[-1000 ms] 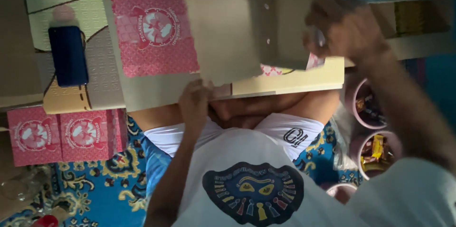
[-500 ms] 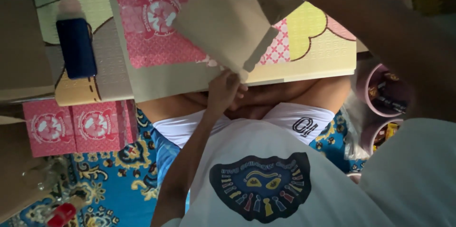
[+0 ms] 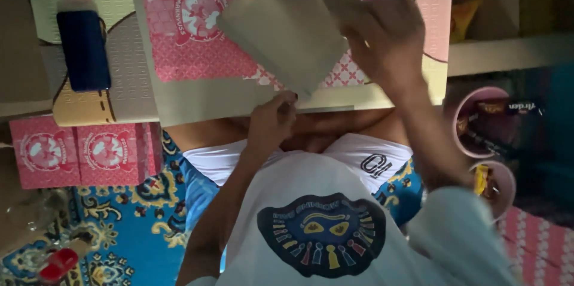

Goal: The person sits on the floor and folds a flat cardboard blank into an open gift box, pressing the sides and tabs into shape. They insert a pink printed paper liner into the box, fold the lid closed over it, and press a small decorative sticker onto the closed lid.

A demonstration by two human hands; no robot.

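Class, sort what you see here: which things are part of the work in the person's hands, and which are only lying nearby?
In hand:
- grey card flap, held by the right hand
- left hand at its lower edge
- flat pink printed sheet beneath

Lying about:
- blue bottle
- folded pink boxes
- pink bowls of packets
- red cap

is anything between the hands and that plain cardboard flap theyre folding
Nothing visible is. The right hand already grips the grey cardboard flap at its edge, and the left hand touches its lower corner. The blue bottle lies well off to the side.
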